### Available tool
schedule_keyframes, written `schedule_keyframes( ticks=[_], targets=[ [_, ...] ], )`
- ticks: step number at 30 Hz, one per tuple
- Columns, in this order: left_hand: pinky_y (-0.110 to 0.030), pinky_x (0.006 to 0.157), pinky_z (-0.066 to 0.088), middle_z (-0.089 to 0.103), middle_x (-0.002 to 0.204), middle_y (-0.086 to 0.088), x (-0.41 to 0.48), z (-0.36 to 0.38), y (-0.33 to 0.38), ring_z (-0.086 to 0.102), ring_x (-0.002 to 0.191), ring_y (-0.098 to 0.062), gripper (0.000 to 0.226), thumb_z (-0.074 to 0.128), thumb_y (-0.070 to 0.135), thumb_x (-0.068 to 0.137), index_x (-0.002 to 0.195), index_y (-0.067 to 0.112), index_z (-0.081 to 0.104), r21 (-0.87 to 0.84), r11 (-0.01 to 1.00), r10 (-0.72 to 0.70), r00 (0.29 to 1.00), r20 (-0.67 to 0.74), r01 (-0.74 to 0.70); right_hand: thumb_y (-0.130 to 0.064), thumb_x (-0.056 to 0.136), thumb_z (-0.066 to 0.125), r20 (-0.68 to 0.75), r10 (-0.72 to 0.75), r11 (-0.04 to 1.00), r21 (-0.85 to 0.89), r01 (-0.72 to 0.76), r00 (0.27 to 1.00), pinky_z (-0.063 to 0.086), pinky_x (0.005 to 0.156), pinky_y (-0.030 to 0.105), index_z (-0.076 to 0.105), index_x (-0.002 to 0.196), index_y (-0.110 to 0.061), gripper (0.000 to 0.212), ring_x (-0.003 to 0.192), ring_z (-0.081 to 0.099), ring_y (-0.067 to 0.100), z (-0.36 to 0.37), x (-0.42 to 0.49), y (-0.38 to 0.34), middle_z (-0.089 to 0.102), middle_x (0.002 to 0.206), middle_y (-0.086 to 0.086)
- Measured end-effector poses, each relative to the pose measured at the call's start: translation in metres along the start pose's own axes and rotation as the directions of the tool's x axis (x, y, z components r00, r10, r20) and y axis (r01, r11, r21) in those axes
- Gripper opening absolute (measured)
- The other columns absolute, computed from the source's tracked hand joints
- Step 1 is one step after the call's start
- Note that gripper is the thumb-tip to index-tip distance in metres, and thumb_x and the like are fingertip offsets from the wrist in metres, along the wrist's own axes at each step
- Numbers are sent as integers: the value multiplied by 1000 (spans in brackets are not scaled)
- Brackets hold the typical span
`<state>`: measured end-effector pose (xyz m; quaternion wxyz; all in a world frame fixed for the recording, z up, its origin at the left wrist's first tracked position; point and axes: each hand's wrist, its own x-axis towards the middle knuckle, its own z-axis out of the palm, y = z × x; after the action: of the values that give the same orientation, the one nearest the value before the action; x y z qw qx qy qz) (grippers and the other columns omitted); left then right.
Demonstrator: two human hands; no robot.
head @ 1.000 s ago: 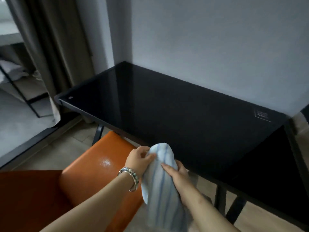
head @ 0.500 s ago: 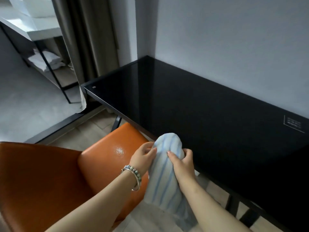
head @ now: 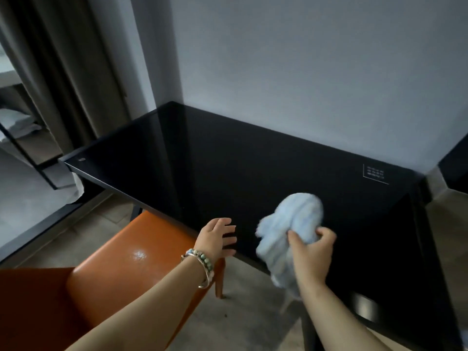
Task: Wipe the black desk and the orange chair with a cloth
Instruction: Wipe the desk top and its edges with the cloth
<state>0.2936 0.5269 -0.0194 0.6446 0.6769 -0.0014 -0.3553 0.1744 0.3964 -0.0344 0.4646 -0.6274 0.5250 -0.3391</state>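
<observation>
The black desk (head: 228, 168) has a glossy top and runs along the grey wall. My right hand (head: 312, 252) grips a bunched pale blue striped cloth (head: 291, 224) over the desk's front edge; the cloth looks blurred. My left hand (head: 217, 238), with beaded bracelets at the wrist, hovers at the desk's front edge with relaxed fingers and holds nothing. The orange chair (head: 121, 269) stands below and left of my hands, its seat partly under the desk.
A small white printed label (head: 374, 173) marks the desk's far right corner. Brown curtains (head: 63, 72) hang at the left beside a glass partition (head: 30, 153). Grey floor (head: 240, 312) shows beneath the desk's front edge.
My left hand has let go of the cloth and opened. My right hand has carried the bunched cloth forward and right, over the desk top.
</observation>
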Motion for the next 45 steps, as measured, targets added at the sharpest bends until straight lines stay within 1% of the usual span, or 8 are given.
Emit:
schedule_keyframes(
  ticks=[8,14,22,29,34,39,42,45],
  targets=[
    [-37,80,51,65,94,-4,15,40,-13,63,87,-21,20,36,21,100,111,16,53,31,999,-37,998,-49,39,-38,81,57,-11,227,727,-664,-177,974,47,79,45,52,118,-27,39,98,53,29,-4,91,39,53,112,5],
    [-27,62,51,64,92,-1,17,13,-19,61,76,-14,21,36,17,100,108,16,55,35,999,45,939,-342,-35,-41,90,34,323,173,859,-511,17,931,47,66,36,58,92,-20,32,87,57,25,55,82,18,61,89,1],
    [-27,84,34,56,124,-11,32,-56,-10,51,113,-27,35,41,13,95,128,6,49,249,969,174,713,-679,1,-7,85,47,919,76,939,-197,283,387,50,80,22,68,104,-31,37,96,60,12,126,-12,-32,65,101,-6],
    [-30,74,41,51,132,-9,57,-103,2,52,82,-15,37,38,15,97,133,6,42,258,966,187,737,-649,-18,0,83,47,352,-329,931,-34,363,876,50,85,34,60,108,-17,34,103,57,22,143,27,-40,59,110,1],
    [-25,55,42,56,123,-5,71,-121,13,53,67,-11,32,39,18,97,127,10,45,321,947,199,790,-579,-3,-24,93,40,204,139,849,-528,-11,969,43,91,47,41,129,-27,37,111,45,34,147,64,-31,38,135,7],
    [-32,72,51,58,122,-4,77,-143,11,60,88,-18,32,39,22,97,127,13,45,318,948,172,800,-575,25,-46,89,33,281,287,889,-434,-146,916,44,67,38,55,100,-20,36,84,54,26,185,44,-28,53,106,8],
    [-31,66,51,59,119,-5,78,-155,10,61,83,-19,32,39,22,97,127,13,45,291,956,144,783,-606,49,-26,89,44,610,168,938,-341,66,775,45,60,27,62,87,-19,20,78,58,19,218,10,-42,61,98,5],
    [-31,60,44,64,107,-10,76,-164,13,59,75,-24,27,41,20,95,118,9,51,269,961,141,742,-656,55,0,81,44,894,63,921,-224,319,444,44,70,23,62,85,-25,31,88,57,15,241,-29,-60,62,89,-4]
  ],
)
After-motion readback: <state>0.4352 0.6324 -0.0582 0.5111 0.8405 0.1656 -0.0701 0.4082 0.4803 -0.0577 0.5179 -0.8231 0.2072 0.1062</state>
